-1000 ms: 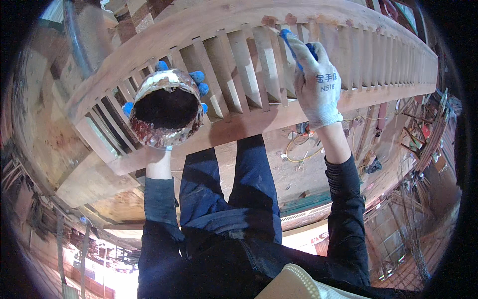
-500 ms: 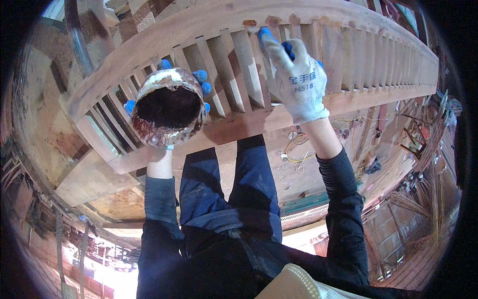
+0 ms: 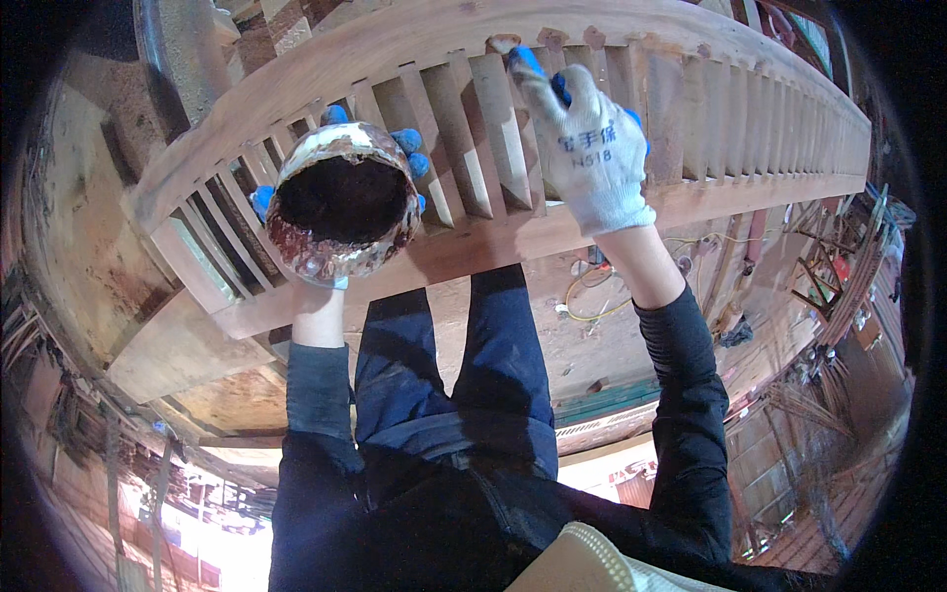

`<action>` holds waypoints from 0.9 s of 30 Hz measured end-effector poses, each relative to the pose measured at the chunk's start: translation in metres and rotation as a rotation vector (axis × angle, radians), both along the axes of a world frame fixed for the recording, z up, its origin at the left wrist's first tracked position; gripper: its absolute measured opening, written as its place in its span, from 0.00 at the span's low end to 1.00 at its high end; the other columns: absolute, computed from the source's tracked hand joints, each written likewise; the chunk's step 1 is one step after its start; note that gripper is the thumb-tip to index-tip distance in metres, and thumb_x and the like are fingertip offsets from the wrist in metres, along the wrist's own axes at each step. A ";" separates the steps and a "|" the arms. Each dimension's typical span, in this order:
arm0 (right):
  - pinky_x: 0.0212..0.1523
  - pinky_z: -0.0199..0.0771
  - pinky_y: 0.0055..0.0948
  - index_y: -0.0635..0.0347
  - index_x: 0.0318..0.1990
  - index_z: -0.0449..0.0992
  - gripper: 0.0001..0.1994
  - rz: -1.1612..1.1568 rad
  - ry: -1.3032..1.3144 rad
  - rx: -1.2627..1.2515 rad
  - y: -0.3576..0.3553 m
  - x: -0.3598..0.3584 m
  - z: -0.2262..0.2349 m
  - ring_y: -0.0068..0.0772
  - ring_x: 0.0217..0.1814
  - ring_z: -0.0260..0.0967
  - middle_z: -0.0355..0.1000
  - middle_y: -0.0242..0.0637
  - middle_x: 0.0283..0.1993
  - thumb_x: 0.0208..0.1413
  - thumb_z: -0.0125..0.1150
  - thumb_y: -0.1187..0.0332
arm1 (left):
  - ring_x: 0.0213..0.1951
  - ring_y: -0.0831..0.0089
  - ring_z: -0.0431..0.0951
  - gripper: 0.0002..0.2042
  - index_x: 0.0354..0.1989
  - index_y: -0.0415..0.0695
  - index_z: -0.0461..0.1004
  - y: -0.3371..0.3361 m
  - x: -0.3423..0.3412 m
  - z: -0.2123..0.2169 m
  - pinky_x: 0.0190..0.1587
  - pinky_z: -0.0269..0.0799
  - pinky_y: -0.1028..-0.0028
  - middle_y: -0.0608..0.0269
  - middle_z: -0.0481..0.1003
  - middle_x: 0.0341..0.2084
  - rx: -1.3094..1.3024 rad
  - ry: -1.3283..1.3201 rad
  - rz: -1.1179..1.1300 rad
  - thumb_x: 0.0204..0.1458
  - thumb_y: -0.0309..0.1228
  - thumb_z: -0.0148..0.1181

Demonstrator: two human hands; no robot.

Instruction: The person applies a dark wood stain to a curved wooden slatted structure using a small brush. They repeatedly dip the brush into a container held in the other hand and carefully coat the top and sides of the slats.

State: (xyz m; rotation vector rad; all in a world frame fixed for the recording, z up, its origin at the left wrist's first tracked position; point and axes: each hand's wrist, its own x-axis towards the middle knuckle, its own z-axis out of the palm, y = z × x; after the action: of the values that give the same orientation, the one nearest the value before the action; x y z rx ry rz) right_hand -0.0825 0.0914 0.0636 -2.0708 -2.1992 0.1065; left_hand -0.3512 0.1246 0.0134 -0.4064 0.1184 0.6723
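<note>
My left hand (image 3: 411,153), in a glove with blue-coated fingers, grips a round pot (image 3: 296,259) crusted with brown and white; its inside looks dark. It is held over the left part of a long curved wooden slatted frame (image 3: 473,255). My right hand (image 3: 597,148), in a white glove with blue fingertips, has one finger stretched to the frame's upper rail. That fingertip rests at or beside a brown smeared patch (image 3: 504,44). The other fingers curl and are partly hidden; nothing shows in them. More reddish-brown patches (image 3: 551,38) mark the rail to the right.
Wooden boards (image 3: 187,345) lie at the left, under and beside the frame. A dark upright pipe or post (image 3: 158,69) stands at the upper left. Beyond my right arm are a yellow cable (image 3: 582,314) and a dark crumpled bag (image 3: 736,331) on the floor, with stacked timber farther right.
The pot has shifted slightly right and up in the picture. My right hand has moved only a little, its fingertip staying by the same patch, which now looks paler in the middle.
</note>
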 end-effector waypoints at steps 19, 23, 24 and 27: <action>0.27 0.73 0.36 0.46 0.48 0.75 0.16 -0.187 0.155 -0.100 0.004 -0.033 -0.008 0.39 0.29 0.73 0.69 0.35 0.34 0.51 0.58 0.72 | 0.62 0.34 0.56 0.39 0.66 0.53 0.58 0.022 0.028 0.033 0.59 0.56 0.34 0.31 0.53 0.63 0.036 0.948 -0.323 0.50 0.65 0.48; 0.26 0.72 0.34 0.48 0.47 0.75 0.13 -0.138 0.140 -0.149 -0.010 -0.030 -0.035 0.38 0.30 0.74 0.69 0.34 0.34 0.53 0.60 0.69 | 0.60 0.30 0.58 0.44 0.66 0.52 0.57 0.019 0.028 0.028 0.56 0.60 0.34 0.26 0.54 0.61 0.234 1.240 -0.502 0.46 0.69 0.48; 0.25 0.72 0.34 0.47 0.48 0.74 0.14 -0.125 0.154 -0.149 -0.012 -0.029 -0.032 0.38 0.30 0.74 0.69 0.34 0.34 0.52 0.60 0.69 | 0.60 0.29 0.58 0.44 0.67 0.53 0.56 0.015 0.023 0.022 0.55 0.61 0.34 0.24 0.54 0.61 0.322 1.229 -0.495 0.46 0.70 0.48; 0.24 0.73 0.32 0.48 0.47 0.74 0.11 -0.033 0.100 0.004 0.001 -0.025 -0.007 0.36 0.29 0.75 0.71 0.35 0.34 0.56 0.58 0.65 | 0.60 0.31 0.59 0.44 0.67 0.53 0.56 0.009 0.006 0.032 0.55 0.60 0.33 0.27 0.53 0.62 0.649 0.914 -0.332 0.46 0.70 0.48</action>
State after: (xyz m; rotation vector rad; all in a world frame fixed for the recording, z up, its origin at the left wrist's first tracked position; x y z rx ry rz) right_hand -0.1074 0.0922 0.0566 -2.0514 -2.1045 0.1976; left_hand -0.3447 0.1335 0.0457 0.5628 0.7914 0.4868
